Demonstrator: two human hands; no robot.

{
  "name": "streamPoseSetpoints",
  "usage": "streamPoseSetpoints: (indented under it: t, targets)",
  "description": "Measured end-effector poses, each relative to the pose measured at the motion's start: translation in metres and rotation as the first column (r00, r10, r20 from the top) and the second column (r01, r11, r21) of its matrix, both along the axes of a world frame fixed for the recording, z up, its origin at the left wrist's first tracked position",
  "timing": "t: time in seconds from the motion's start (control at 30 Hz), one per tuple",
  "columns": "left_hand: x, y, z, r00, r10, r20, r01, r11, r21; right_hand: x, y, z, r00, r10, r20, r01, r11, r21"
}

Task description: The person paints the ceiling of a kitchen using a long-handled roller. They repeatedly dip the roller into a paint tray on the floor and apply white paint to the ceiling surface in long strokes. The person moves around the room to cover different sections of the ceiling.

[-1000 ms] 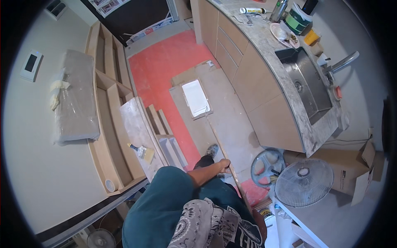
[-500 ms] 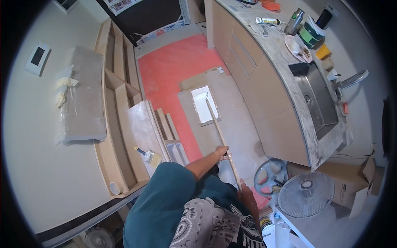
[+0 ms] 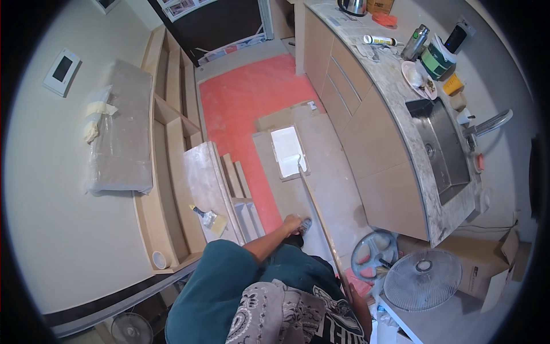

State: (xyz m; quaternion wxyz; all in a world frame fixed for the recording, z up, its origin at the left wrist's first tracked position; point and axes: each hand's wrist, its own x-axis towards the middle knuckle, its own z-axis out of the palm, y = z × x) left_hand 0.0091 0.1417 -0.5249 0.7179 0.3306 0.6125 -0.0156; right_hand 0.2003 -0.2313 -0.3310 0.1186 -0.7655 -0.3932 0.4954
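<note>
A long pole [image 3: 324, 229] runs from my lap down to a tray [image 3: 307, 150] of white paint on the floor. At its far end is a bent wire frame like a paint roller's; the roller itself does not show clearly against the white. Low beside my right leg, my right hand [image 3: 359, 309] is closed round the near end of the pole. My left hand [image 3: 293, 223] is off the pole, to its left, near my knee and above my shoe [image 3: 306, 226]. Its fingers look loosely bent, with nothing seen in them.
Cardboard [image 3: 264, 166] and red sheeting [image 3: 252, 86] cover the floor. Left stand wooden shelves [image 3: 166, 129] and a board with a paintbrush [image 3: 212, 219] on it. Cabinets [image 3: 381, 155] with a sink [image 3: 438, 149] line the right. A fan [image 3: 423, 275] and a cardboard box [image 3: 481, 266] stand near right.
My left hand has let go of the pole and moved left. The roller end has come nearer within the tray, and my right hand has drawn back with the pole. The view has shifted slightly.
</note>
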Motion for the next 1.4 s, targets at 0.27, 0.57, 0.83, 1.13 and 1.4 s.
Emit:
streamPoseSetpoints:
  t: [0.27,0.57,0.83,1.13,1.4]
  targets:
    - [-0.108,0.041,-0.052,0.785,-0.309,-0.538,0.520,0.800,0.300,-0.020,0.121,-0.025,0.975,0.112,0.193,-0.121,0.992,0.040]
    - [-0.089,0.057,-0.031,0.970,-0.131,-0.206,0.191,0.932,0.308,-0.016,0.077,-0.003,0.998,0.023,0.057,-0.032,0.987,0.158]
    - [-0.084,0.044,-0.039,0.947,-0.235,-0.217,0.300,0.890,0.342,-0.015,0.076,0.033,0.999,0.012,0.036,-0.013,0.999,0.033]
    - [-0.106,0.046,-0.073,0.886,-0.318,-0.336,0.440,0.804,0.400,-0.025,0.137,0.017,0.999,-0.043,0.010,0.042,0.993,0.109]
    - [-0.104,0.052,-0.063,0.898,-0.294,-0.327,0.420,0.793,0.441,-0.026,0.153,-0.003,0.999,-0.022,0.040,0.014,0.984,0.180]
